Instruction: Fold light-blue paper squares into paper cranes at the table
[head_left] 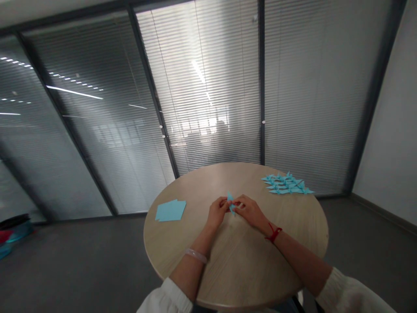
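Observation:
Between my two hands, above the middle of the round table, is a small folded piece of light blue paper (231, 203) with pointed ends. My left hand (217, 212) pinches its left side with thumb and forefinger. From the right, the fingers of my right hand (249, 209) close on the same paper. Part of the paper is hidden behind the fingertips, so its exact fold cannot be made out. On the table to the left lie a few flat light blue sheets (171, 211), slightly fanned. Several folded blue paper cranes (286, 183) stand grouped at the far right.
The round wooden table (241, 265) has its far edge near a glass partition with blinds (208, 87). A white wall (387, 143) rises on the right. Blue and red objects (14, 232), partly cut off, are on the floor at far left.

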`<state>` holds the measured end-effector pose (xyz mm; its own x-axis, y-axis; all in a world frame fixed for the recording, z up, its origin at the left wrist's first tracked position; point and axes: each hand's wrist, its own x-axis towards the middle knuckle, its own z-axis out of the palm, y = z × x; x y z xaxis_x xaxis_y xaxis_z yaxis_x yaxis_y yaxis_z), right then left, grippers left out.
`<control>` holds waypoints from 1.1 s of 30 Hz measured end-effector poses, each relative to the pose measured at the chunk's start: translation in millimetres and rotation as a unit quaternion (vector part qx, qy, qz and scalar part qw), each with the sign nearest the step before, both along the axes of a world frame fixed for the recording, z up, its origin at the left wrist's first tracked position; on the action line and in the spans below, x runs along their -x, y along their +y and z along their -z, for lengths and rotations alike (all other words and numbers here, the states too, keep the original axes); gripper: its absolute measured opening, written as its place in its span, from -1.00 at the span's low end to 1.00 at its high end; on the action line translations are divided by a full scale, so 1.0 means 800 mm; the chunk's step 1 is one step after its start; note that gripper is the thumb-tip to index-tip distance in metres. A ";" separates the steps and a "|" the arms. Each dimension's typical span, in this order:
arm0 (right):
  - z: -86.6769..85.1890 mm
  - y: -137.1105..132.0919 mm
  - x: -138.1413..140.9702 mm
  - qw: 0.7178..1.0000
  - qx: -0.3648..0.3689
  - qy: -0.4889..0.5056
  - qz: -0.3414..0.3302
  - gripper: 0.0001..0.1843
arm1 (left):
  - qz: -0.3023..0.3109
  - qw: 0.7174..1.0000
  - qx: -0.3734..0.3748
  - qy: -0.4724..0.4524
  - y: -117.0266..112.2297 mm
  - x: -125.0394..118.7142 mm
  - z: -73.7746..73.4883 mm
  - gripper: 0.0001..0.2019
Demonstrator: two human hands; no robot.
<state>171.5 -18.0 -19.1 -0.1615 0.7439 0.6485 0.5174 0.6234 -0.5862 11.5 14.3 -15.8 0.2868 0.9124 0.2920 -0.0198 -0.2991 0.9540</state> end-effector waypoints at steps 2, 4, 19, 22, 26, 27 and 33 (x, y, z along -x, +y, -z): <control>0.000 0.000 0.001 1.000 -0.008 -0.006 -0.023 -0.77 | -0.010 1.000 0.016 -0.012 0.001 0.002 -0.001 -0.63; 0.001 0.000 0.002 0.999 -0.007 -0.011 -0.041 -0.69 | -0.024 0.999 0.026 -0.013 0.001 0.003 -0.002 -0.63; 0.004 -0.003 0.004 0.995 0.002 -0.072 -0.065 -0.48 | -0.043 0.997 0.060 -0.016 0.005 0.006 -0.003 -0.70; 0.005 -0.001 0.003 0.995 0.013 -0.066 -0.067 -0.50 | -0.039 0.997 0.058 -0.009 0.007 0.008 -0.001 -0.70; 0.001 -0.002 0.002 0.995 0.022 -0.050 -0.083 -0.55 | -0.047 0.997 0.052 -0.011 0.010 0.009 0.001 -0.69; -0.001 -0.002 0.002 0.995 0.023 -0.048 -0.083 -0.56 | -0.046 0.998 0.050 -0.013 0.010 0.009 0.002 -0.68; -0.003 -0.002 0.002 0.996 0.018 -0.037 -0.077 -0.61 | -0.030 0.999 0.036 0.000 0.007 0.010 0.001 -0.68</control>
